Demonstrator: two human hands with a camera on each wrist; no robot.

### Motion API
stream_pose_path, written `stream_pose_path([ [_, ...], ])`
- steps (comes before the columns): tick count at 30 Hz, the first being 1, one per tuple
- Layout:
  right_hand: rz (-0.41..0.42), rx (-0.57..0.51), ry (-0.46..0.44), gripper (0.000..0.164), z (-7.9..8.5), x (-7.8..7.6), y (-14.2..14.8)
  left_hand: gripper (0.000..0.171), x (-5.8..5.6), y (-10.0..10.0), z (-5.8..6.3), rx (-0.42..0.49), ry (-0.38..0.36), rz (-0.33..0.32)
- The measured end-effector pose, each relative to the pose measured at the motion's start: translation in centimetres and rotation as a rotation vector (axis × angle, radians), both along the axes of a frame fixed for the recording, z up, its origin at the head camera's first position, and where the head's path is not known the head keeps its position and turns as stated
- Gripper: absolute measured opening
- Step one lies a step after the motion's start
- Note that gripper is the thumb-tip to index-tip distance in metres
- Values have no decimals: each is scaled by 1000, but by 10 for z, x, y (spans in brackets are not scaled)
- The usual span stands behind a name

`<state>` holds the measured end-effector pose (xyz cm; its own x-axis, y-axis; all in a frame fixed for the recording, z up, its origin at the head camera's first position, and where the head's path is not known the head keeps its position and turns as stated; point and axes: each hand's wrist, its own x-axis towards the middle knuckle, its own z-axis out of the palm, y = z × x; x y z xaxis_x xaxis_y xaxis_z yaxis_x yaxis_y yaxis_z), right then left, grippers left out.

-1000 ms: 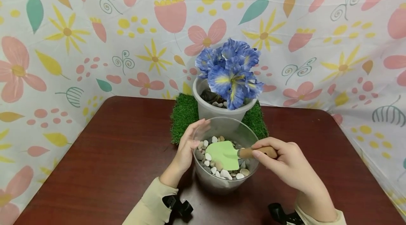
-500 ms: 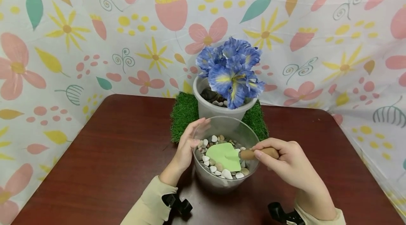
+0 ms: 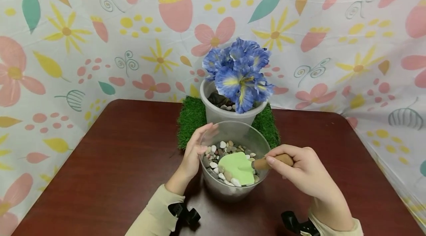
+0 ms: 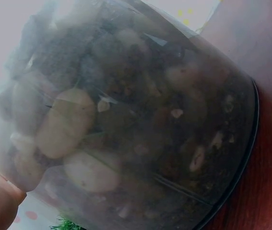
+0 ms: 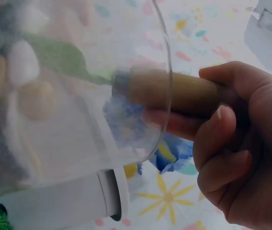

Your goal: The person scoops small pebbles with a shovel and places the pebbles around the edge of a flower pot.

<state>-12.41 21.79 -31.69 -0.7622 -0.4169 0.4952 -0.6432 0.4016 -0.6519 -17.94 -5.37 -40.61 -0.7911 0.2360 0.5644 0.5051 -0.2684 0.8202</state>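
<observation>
A clear plastic pot [image 3: 229,191] with pebbles [image 3: 213,164] in it stands on the table at centre. My left hand [image 3: 191,156] holds its left side near the rim, fingers along the outer wall and thumb at the rim. My right hand [image 3: 304,169] grips the wooden handle [image 3: 276,161] of a small garden trowel, whose light green blade [image 3: 237,167] lies among the pebbles. In the right wrist view the handle [image 5: 184,93] crosses the pot's rim between thumb and fingers. Through the cloudy wall, the left wrist view shows large stones [image 4: 66,123] above darker, finer material.
Behind the clear pot, a white flowerpot [image 3: 229,115] with blue flowers [image 3: 237,73] and pebbles stands on a green artificial grass mat [image 3: 191,121]. The dark red-brown table [image 3: 110,169] ends at a flower-patterned cloth [image 3: 133,62]. Black wrist cameras [image 3: 189,215] sit at both wrists.
The trowel blade has shifted slightly right and toward the near rim, with its near edge lower among the pebbles. The left hand keeps its hold on the pot.
</observation>
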Motion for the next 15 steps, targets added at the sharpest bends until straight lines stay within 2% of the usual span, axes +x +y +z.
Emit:
stream_pose_path([
  [4, -6, 25, -9, 27, 1, -3, -4, 61, 0, -2, -2, 12, -5, 2],
  [11, -46, -38, -70, 20, -1, -3, 3, 61, 1, -1, -4, 13, -12, -3],
  [15, -52, -84, -134, 15, -7, -9, -2, 60, -1, -1, -4, 5, -4, -7],
])
